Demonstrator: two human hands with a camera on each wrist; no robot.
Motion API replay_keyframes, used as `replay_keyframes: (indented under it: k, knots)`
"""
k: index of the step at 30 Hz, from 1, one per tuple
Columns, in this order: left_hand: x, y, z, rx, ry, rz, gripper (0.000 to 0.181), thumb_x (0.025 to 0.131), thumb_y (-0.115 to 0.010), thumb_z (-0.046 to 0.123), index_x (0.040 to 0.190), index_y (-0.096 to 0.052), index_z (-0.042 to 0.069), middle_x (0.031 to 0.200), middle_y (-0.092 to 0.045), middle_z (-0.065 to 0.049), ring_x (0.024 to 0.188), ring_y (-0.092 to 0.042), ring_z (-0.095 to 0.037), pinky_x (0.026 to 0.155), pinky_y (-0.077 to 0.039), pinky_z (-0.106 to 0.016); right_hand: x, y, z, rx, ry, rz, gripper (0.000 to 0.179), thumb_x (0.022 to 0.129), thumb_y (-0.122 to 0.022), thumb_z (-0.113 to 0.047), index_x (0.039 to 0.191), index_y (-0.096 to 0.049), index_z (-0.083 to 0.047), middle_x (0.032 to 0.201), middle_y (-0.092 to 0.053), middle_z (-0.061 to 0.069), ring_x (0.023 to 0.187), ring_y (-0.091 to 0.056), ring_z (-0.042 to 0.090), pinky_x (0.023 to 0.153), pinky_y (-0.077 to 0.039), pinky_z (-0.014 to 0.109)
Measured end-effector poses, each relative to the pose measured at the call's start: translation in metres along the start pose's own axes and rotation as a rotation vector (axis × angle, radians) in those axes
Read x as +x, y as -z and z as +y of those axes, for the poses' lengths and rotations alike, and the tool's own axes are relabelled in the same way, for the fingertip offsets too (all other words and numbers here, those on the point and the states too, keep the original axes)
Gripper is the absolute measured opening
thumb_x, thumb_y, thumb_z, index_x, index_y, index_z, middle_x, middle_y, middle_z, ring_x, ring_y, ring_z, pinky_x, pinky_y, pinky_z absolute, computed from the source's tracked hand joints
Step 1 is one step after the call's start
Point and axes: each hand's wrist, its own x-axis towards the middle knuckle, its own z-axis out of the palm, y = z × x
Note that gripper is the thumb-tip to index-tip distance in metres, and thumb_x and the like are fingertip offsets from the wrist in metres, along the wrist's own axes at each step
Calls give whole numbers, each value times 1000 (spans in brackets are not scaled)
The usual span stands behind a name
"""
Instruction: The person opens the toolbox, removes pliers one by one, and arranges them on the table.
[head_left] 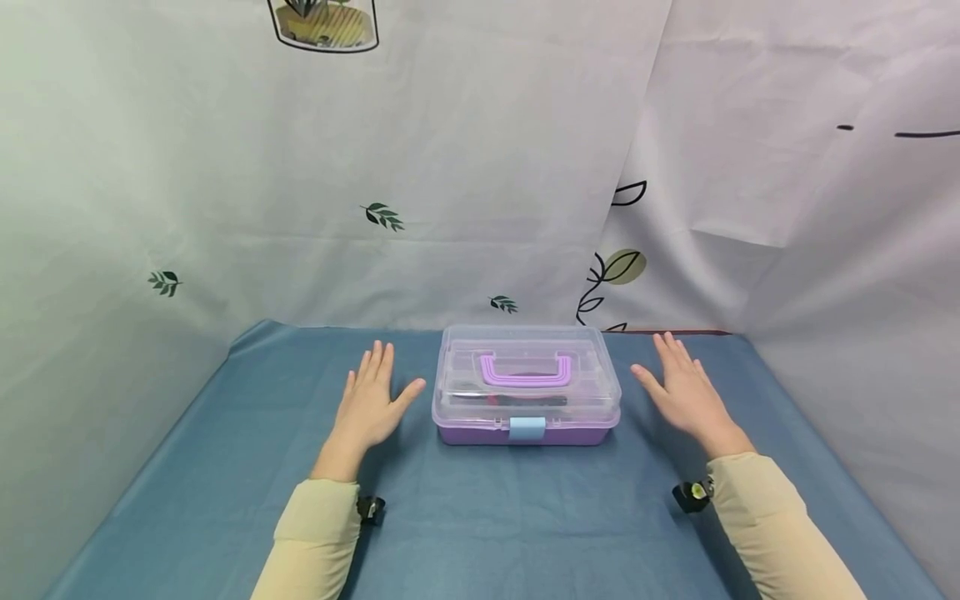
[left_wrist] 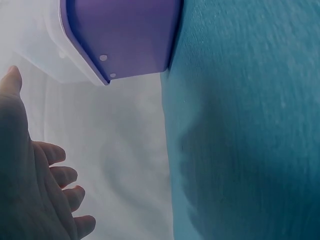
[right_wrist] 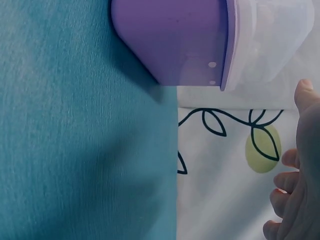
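A purple storage box with a clear lid, a purple handle and a light blue latch stands closed on the blue cloth. Through the lid some dark and pink items show, too blurred to name. To the left of the box, my left hand hovers above the cloth, fingers straight and thumb spread toward the box. My right hand is held likewise on the other side. Both wrist views show the box's purple side apart from the fingers. Neither hand holds anything.
Blue cloth covers the table. White fabric with leaf prints hangs behind it and along both sides. A small black device is on the left wrist, another black device on the right.
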Motion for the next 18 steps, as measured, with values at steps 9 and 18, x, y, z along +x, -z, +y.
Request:
replay_keyframes:
  k: [9, 18]
  knots:
    - [0, -4, 4, -41, 6, -5, 89, 92, -36, 65, 153, -6, 7, 159, -2, -16, 147, -1, -35, 118, -4, -57, -2, 0, -7, 36, 5, -7, 85, 95, -31, -61, 151, -9, -1, 157, -7, 25, 144, -4, 43, 113, -6, 65]
    - [-1, -5, 7, -72, -3, 5, 87, 93, -36, 63, 152, -8, 5, 159, -6, -16, 147, -5, -34, 117, -9, -58, -2, 0, -14, 76, 23, -4, 80, 97, -31, -57, 151, -11, -1, 157, -6, 24, 144, -4, 41, 115, -7, 62]
